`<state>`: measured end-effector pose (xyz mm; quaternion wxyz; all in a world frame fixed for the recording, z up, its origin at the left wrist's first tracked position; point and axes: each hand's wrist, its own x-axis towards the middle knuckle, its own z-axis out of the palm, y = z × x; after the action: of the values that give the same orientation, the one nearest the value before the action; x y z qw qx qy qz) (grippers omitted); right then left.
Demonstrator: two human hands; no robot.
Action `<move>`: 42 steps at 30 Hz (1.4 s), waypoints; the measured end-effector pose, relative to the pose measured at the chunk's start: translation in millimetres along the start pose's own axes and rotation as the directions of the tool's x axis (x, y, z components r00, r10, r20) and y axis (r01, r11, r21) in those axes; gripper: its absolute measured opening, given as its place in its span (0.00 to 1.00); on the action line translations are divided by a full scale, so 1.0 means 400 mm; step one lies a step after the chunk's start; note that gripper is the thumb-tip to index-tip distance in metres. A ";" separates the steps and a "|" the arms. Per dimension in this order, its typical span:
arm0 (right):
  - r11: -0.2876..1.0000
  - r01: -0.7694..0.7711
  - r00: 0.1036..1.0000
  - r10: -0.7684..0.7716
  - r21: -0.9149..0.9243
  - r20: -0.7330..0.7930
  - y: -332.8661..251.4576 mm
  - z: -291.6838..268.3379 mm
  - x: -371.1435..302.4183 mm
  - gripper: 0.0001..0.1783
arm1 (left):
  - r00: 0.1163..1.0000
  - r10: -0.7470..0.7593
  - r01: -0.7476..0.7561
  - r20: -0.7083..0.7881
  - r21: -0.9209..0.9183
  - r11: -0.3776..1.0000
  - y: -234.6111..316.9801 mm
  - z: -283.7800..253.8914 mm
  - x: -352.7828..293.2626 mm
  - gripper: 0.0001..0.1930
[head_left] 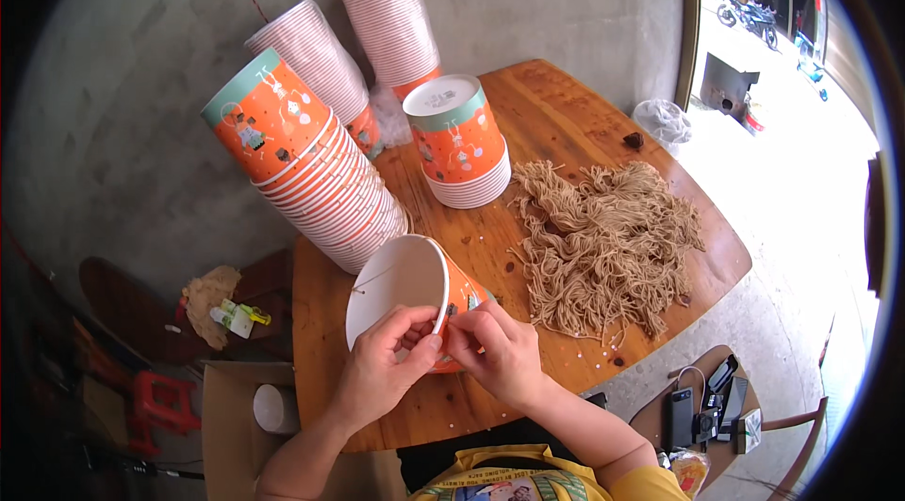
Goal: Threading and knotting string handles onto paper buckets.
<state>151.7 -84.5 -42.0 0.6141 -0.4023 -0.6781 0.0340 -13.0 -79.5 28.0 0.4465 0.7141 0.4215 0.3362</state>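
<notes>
Our left hand (pixel 388 364) pinches the cup (pixel 396 289) by its rim, probably steadying it, tilted on the bench (pixel 556 383); can't tell if our right hand (pixel 498 350), fingers at its outer wall, grips anything. Cords (pixel 613 251) lie within easy reach.

The head-worn fisheye looked down from close above the left hand (pixel 382 371) and right hand (pixel 500 355), facing across the wooden table (pixel 530 116) toward a grey wall (pixel 566 16).
</notes>
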 end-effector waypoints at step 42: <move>0.943 -0.266 0.910 0.177 0.201 0.375 0.097 -0.126 0.126 0.08 | 0.878 -0.184 0.416 0.443 -0.512 0.751 -0.034 0.046 0.156 0.06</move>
<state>218.6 -51.2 -10.1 0.5204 -0.3848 -0.7167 0.2597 24.9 -26.6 15.1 0.7658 0.5090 0.3154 0.2346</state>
